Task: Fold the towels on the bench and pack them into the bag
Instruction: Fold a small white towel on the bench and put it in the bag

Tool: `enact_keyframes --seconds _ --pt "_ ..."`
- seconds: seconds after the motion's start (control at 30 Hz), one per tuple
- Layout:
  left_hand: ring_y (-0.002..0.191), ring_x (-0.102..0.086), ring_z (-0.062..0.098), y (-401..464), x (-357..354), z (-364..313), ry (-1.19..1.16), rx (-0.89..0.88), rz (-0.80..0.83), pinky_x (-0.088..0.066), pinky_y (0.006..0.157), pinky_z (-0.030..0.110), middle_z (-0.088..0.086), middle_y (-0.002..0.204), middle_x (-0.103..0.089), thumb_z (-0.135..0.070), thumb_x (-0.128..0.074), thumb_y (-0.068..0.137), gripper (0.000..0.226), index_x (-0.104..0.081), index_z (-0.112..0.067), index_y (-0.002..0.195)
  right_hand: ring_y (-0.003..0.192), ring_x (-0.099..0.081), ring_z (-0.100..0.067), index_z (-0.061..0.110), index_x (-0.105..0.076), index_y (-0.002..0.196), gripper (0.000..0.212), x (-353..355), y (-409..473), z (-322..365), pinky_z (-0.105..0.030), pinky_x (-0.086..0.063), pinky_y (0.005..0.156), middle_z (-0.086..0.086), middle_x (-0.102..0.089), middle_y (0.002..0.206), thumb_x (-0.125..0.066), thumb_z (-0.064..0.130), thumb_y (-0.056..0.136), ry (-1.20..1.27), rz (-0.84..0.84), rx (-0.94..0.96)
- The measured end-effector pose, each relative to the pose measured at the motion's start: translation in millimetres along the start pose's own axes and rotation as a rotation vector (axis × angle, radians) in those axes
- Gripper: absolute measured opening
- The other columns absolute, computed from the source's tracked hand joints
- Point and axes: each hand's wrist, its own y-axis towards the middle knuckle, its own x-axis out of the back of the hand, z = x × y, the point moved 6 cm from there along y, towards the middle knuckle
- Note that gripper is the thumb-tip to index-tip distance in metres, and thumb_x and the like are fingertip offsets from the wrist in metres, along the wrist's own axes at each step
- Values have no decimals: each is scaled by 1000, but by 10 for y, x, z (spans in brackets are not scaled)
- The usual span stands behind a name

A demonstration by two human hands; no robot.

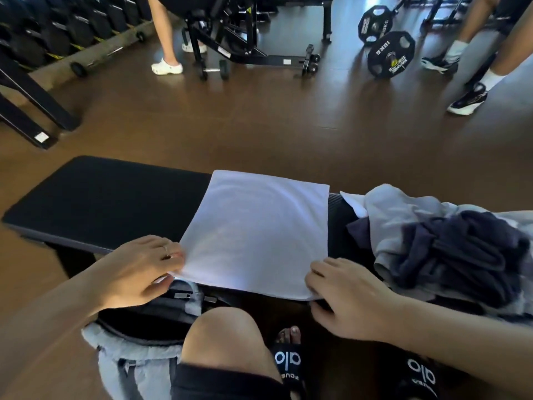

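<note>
With the bag (144, 321) at 7 o'clock, the left hand (138, 269) and right hand (346, 298) each pinch a near corner of the towel (256, 232) lying on the bench (101, 197), so I think they should lift both corners evenly toward 12 o'clock, edges matched.

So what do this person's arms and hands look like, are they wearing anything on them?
Both forearms are bare, with no sleeves, gloves or watch in view. The left hand has a thin ring on one finger. The right hand shows no jewellery that I can make out.
</note>
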Motion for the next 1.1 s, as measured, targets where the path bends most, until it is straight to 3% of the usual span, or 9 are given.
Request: enact_keyframes --seconds 0.13,0.23,0.33,0.4,0.5,0.83,0.93,1.0,1.1 --pt "68 -58 18 503 311 -121 -101 160 -144 -49 65 34 -8 90 -57 -38 -40 94 20 -54 -26 102 87 -59 -24 18 -61 104 46 217 492 -303 -40 -47 78 0 -61 92 -28 50 93 160 -186 -216" --pt "109 -62 28 1231 262 -283 -257 399 -106 -51 90 42 1 134 -56 -47 -35 103 45 -44 -25 141 120 -51 -31 14 -48 139 50 105 1003 -559 -42 -38 99 -7 -57 128 -29 41 102 124 -209 -370" --pt "154 -14 23 1828 -97 -525 -352 501 92 -16 124 44 3 169 -12 -59 -29 102 70 -10 -27 161 147 -25 -24 14 -26 155 55 -117 1295 -770 -39 -17 119 -4 -34 157 -25 38 106 137 -140 -456" --pt "155 14 20 1925 -345 -625 -319 503 219 5 124 50 0 169 13 -76 -19 92 85 8 -33 160 152 -12 -20 17 -19 158 57 -281 1277 -968 -41 -9 123 -1 -21 164 -19 40 106 84 -58 -490" --pt "153 25 21 1886 -497 -643 -229 475 251 12 122 54 1 167 25 -87 -6 76 100 17 -34 158 155 0 -18 20 -8 160 60 -432 1218 -1174 -45 0 125 -1 -5 169 -14 44 106 59 32 -541" --pt "151 29 19 1893 -470 -656 -234 484 223 13 121 54 0 165 28 -89 -5 74 103 19 -34 158 155 3 -27 21 -5 161 63 -395 1327 -1256 -43 1 125 -12 1 168 -18 46 105 159 -49 -554" --pt "152 28 20 1882 -430 -669 -212 499 259 12 122 54 2 166 27 -87 -10 77 101 18 -33 158 155 -1 -26 20 -7 160 63 -419 1243 -1339 -42 -2 125 -10 -4 168 -17 47 104 184 45 -585" --pt "155 15 25 1893 -267 -723 -177 475 259 6 123 52 8 168 11 -83 -16 84 97 4 -28 161 149 -22 -30 17 -21 156 59 -298 1269 -1427 -43 -18 120 -15 -27 160 -21 45 105 224 14 -611" --pt "135 -33 29 1913 174 -1151 -167 225 134 -32 106 40 11 147 -34 -80 -25 86 85 -36 -17 142 123 -49 -38 14 -42 139 43 -57 1353 -1607 -44 -36 99 -19 -55 132 -29 36 104 290 -125 -700"
